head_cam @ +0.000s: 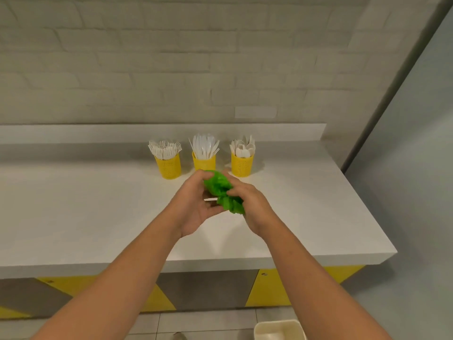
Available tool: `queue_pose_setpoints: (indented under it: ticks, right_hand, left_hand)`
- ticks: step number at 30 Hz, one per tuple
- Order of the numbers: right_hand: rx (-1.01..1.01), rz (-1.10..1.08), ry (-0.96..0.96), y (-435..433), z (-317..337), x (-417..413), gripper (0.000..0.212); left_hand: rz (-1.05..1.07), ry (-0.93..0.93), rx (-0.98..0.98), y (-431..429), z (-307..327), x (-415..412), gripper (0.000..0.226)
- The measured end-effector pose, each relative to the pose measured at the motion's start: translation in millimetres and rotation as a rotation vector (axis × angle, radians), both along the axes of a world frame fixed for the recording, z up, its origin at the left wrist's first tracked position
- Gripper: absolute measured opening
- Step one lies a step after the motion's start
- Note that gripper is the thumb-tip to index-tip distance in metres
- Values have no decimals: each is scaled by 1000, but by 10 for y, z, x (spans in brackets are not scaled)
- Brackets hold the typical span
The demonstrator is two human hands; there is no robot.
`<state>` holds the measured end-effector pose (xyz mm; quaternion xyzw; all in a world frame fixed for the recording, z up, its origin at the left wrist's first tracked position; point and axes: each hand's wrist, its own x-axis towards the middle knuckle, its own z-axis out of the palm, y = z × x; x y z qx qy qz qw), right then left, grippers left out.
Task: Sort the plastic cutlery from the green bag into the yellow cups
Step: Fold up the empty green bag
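Both my hands hold a crumpled green bag (220, 190) above the white counter (98, 212). My left hand (196, 207) curls round its upper left part, and my right hand (252, 207) grips its lower right end. A thin white piece shows between my hands. Behind the bag stand three yellow cups: the left cup (168, 166) holds white forks, the middle cup (204, 161) holds knives, and the right cup (242, 164) holds spoons.
A white brick wall and a low ledge (171, 131) run behind the cups. The counter's right edge (367, 212) drops off beside a grey wall. Yellow and grey cabinet fronts sit below. A beige bin (279, 330) stands on the floor at the bottom right.
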<state>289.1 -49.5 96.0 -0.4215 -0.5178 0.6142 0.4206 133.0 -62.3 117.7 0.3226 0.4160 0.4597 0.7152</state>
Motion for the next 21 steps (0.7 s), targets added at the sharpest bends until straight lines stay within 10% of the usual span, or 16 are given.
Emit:
queue_pose_setpoints:
  ticks: [13, 21]
  right_hand:
    - [-314, -324, 343, -344, -262, -211, 35]
    - [-302, -455, 190, -776, -681, 156, 29]
  left_hand:
    - [25, 1215, 1009, 22, -568, -13, 31]
    - [-522, 939, 960, 57, -933, 192, 45]
